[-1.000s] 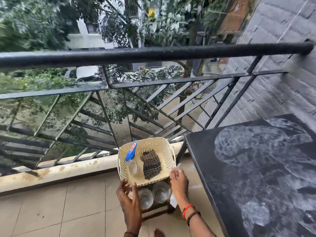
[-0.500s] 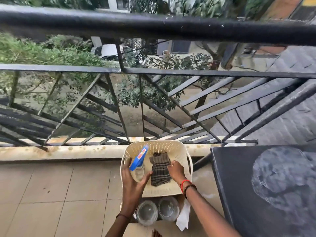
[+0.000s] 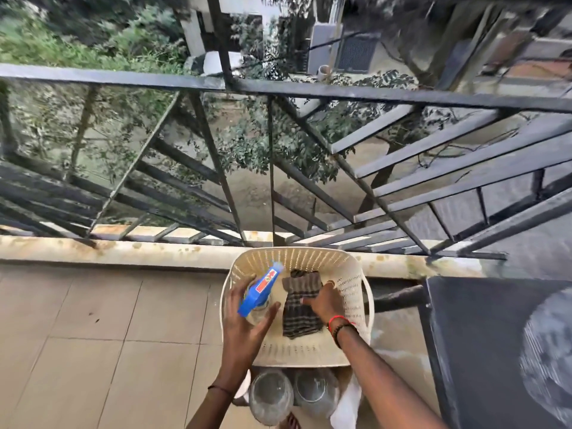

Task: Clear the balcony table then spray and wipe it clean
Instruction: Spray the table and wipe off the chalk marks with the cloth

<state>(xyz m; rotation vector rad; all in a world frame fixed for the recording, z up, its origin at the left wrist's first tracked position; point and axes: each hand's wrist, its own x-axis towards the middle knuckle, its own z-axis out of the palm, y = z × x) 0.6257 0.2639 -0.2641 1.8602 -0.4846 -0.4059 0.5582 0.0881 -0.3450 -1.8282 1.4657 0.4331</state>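
Observation:
A cream perforated basket sits on a low stand by the railing. In it stands a clear spray bottle with a blue trigger head, and beside it lies a dark striped cloth. My left hand wraps its fingers and thumb round the bottle's clear body. My right hand grips the upper part of the cloth inside the basket. The black balcony table stands at the right, its top smeared with whitish streaks.
Two clear glasses sit on the stand below the basket, with a white napkin hanging beside them. A black metal railing and a stained concrete ledge run behind. Beige floor tiles spread to the left.
Both hands left the glasses and went into the basket. My left hand closed round the spray bottle and my right hand took hold of the cloth. The view tilted down and closer.

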